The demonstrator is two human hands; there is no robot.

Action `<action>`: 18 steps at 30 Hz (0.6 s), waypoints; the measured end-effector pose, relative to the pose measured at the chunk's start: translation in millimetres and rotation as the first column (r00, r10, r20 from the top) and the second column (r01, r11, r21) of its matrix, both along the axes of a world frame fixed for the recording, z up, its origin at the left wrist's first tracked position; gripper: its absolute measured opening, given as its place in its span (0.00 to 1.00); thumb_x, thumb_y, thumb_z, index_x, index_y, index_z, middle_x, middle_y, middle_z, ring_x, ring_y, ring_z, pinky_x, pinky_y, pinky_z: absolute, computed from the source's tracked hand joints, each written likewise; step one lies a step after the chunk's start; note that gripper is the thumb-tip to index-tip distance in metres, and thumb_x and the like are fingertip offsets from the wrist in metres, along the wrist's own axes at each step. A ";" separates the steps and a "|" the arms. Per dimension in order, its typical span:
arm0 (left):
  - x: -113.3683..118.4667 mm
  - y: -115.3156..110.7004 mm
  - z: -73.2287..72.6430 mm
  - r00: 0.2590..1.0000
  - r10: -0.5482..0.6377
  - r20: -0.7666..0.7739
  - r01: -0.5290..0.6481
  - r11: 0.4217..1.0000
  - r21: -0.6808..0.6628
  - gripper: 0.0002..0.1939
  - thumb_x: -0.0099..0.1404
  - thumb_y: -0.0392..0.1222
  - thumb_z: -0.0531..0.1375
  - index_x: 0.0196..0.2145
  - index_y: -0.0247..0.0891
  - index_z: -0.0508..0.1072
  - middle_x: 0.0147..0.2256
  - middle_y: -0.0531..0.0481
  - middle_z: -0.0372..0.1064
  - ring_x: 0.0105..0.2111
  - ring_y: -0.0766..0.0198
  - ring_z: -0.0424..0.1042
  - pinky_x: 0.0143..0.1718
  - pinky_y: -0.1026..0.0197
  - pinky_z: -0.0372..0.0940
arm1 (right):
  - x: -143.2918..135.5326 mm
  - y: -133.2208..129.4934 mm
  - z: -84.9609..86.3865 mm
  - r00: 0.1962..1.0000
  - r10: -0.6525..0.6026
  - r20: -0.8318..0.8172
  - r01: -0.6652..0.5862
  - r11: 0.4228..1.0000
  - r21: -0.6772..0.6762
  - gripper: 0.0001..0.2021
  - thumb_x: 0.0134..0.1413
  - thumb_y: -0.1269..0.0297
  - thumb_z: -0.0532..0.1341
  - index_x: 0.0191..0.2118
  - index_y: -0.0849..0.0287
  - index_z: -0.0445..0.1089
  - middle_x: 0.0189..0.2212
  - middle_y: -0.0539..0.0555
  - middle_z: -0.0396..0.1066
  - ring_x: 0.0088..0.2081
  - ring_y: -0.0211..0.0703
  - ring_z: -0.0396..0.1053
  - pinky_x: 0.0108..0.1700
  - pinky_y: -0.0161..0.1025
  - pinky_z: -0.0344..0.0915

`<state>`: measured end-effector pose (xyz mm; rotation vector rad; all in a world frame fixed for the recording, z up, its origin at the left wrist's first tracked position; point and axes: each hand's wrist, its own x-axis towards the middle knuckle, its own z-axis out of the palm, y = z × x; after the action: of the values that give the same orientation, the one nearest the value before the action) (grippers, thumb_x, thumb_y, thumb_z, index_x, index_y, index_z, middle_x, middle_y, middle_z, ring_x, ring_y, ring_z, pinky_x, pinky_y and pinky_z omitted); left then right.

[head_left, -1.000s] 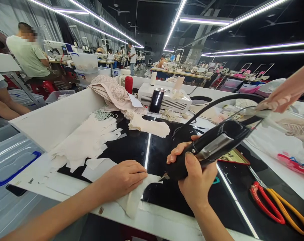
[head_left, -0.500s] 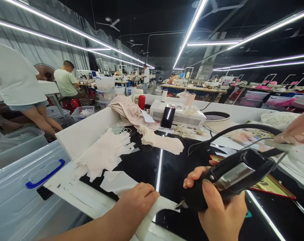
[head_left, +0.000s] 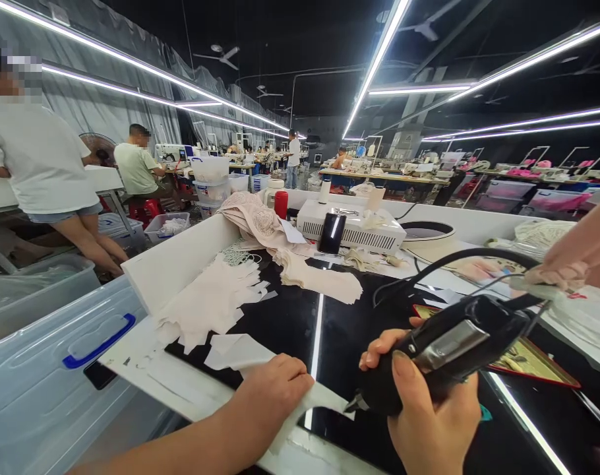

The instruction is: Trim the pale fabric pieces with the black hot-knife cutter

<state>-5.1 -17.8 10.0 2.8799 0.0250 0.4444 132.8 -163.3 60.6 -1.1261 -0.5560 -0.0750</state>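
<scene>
My left hand (head_left: 277, 402) is closed over a pale fabric piece (head_left: 238, 351) at the front edge of the glossy black tabletop (head_left: 290, 323); its fingertips press together on the cloth. In my right hand (head_left: 423, 409) is a black handheld cutting tool (head_left: 448, 349) with a metal plate on its side. The tool's pointed metal tip touches the fabric's right corner, just right of my left hand. A thick black cable runs from the tool's back end. Fanned pale fabric pieces (head_left: 206, 297) and a beige stack (head_left: 320, 277) lie farther back.
A white vented box (head_left: 352, 224) stands at the back, with a phone (head_left: 331, 232) leaning on it. On the right are a red-rimmed tray (head_left: 542, 366) and another person's hand (head_left: 567, 264) near the cable. A lidded plastic bin (head_left: 47, 376) stands left.
The camera view has shifted slightly, moving the bin and fabric a little right in the picture. Both hands keep their holds, and the tool tip stays at the fabric corner.
</scene>
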 end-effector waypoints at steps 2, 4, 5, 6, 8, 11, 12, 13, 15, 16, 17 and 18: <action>-0.7 0.4 2.6 1.000 -0.015 0.005 0.015 1.000 -0.002 0.16 0.65 0.19 0.61 0.45 0.37 0.74 0.46 0.49 0.75 0.45 0.58 0.77 0.45 0.59 0.76 | -2.0 0.2 1.7 1.000 -0.007 0.002 0.007 1.000 0.005 0.19 0.57 0.59 0.72 0.51 0.52 0.67 0.29 0.47 0.76 0.25 0.41 0.73 0.31 0.42 0.74; -1.5 0.5 4.5 1.000 -0.024 0.009 0.024 1.000 0.000 0.16 0.66 0.19 0.59 0.44 0.37 0.74 0.46 0.48 0.75 0.45 0.59 0.77 0.45 0.60 0.76 | -4.3 0.4 4.2 1.000 -0.005 0.009 0.005 1.000 0.016 0.19 0.58 0.59 0.72 0.51 0.52 0.67 0.29 0.46 0.75 0.25 0.40 0.73 0.30 0.41 0.73; -2.0 0.4 4.9 1.000 -0.026 0.010 0.026 1.000 0.007 0.16 0.66 0.19 0.58 0.44 0.37 0.74 0.46 0.48 0.75 0.44 0.59 0.77 0.44 0.59 0.76 | -5.3 0.6 5.4 1.000 -0.003 0.015 0.002 1.000 0.024 0.19 0.58 0.60 0.72 0.51 0.51 0.67 0.29 0.46 0.75 0.26 0.40 0.72 0.30 0.40 0.72; -2.5 0.2 4.9 1.000 -0.026 0.013 0.026 1.000 0.018 0.17 0.66 0.19 0.57 0.45 0.37 0.74 0.46 0.48 0.75 0.43 0.59 0.77 0.44 0.59 0.76 | -6.2 0.8 6.5 1.000 0.001 0.021 -0.001 1.000 0.031 0.19 0.58 0.60 0.72 0.51 0.51 0.67 0.30 0.46 0.75 0.26 0.39 0.72 0.30 0.40 0.72; -4.0 -0.5 3.8 0.999 -0.026 0.018 0.025 0.998 0.050 0.18 0.66 0.18 0.56 0.45 0.37 0.73 0.45 0.47 0.75 0.42 0.58 0.77 0.43 0.58 0.76 | -7.5 1.0 7.6 1.000 0.010 0.028 -0.011 0.999 0.037 0.19 0.58 0.60 0.72 0.51 0.51 0.67 0.30 0.46 0.75 0.26 0.39 0.72 0.30 0.40 0.72; -6.8 -3.3 1.5 0.999 -0.038 0.022 0.035 0.993 0.116 0.17 0.67 0.19 0.55 0.47 0.36 0.72 0.46 0.45 0.75 0.43 0.57 0.78 0.44 0.56 0.77 | -8.7 0.3 7.4 1.000 0.018 0.024 -0.019 0.999 0.035 0.19 0.59 0.61 0.71 0.52 0.51 0.67 0.31 0.45 0.75 0.25 0.39 0.72 0.30 0.41 0.72; -7.5 -4.8 1.2 0.999 -0.038 0.017 0.036 0.989 0.142 0.17 0.67 0.19 0.56 0.47 0.35 0.72 0.46 0.45 0.75 0.43 0.57 0.78 0.44 0.56 0.77 | -9.0 0.0 7.1 1.000 0.022 0.021 -0.023 0.999 0.035 0.19 0.59 0.61 0.71 0.52 0.50 0.67 0.31 0.45 0.75 0.25 0.39 0.72 0.30 0.41 0.73; -7.9 -6.7 1.4 0.999 -0.038 0.006 0.037 0.984 0.172 0.16 0.67 0.20 0.58 0.48 0.35 0.72 0.46 0.45 0.75 0.43 0.56 0.78 0.44 0.55 0.77 | -9.3 -0.3 6.8 0.999 0.025 0.020 -0.025 0.999 0.036 0.19 0.59 0.61 0.71 0.52 0.50 0.67 0.31 0.45 0.75 0.25 0.39 0.72 0.30 0.41 0.73; -8.1 -11.2 3.0 0.999 -0.032 -0.020 0.035 0.971 0.236 0.12 0.69 0.27 0.64 0.48 0.34 0.72 0.44 0.45 0.75 0.41 0.55 0.78 0.42 0.54 0.77 | -9.9 -0.7 6.5 0.999 0.027 0.022 -0.028 0.999 0.042 0.19 0.59 0.61 0.71 0.52 0.50 0.67 0.31 0.46 0.75 0.26 0.39 0.72 0.31 0.41 0.72; -8.0 -13.8 4.1 0.999 -0.024 -0.029 0.030 0.965 0.262 0.12 0.69 0.32 0.67 0.49 0.34 0.72 0.43 0.45 0.75 0.41 0.54 0.78 0.40 0.54 0.77 | -10.4 -0.8 6.4 0.999 0.027 0.023 -0.028 0.999 0.045 0.19 0.59 0.61 0.72 0.52 0.50 0.67 0.31 0.46 0.75 0.26 0.39 0.73 0.31 0.41 0.72; -8.0 -16.6 5.3 0.999 -0.018 -0.029 0.025 0.959 0.282 0.16 0.68 0.39 0.71 0.50 0.35 0.72 0.42 0.45 0.75 0.41 0.53 0.78 0.39 0.54 0.77 | -10.8 -0.7 6.4 0.999 0.027 0.025 -0.029 0.998 0.049 0.19 0.59 0.62 0.72 0.52 0.50 0.67 0.31 0.46 0.75 0.26 0.39 0.73 0.31 0.41 0.72; -8.0 -19.3 6.2 1.000 -0.013 -0.021 0.019 0.956 0.292 0.22 0.66 0.46 0.73 0.51 0.35 0.72 0.42 0.45 0.75 0.41 0.52 0.78 0.38 0.54 0.77 | -11.3 -0.6 6.5 0.999 0.029 0.026 -0.030 0.998 0.050 0.19 0.59 0.62 0.72 0.52 0.50 0.67 0.31 0.46 0.75 0.26 0.39 0.73 0.31 0.41 0.72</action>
<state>-13.2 -37.1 16.2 3.1725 -0.0673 0.4525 121.5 -163.9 67.1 -1.0687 -0.5897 -0.0775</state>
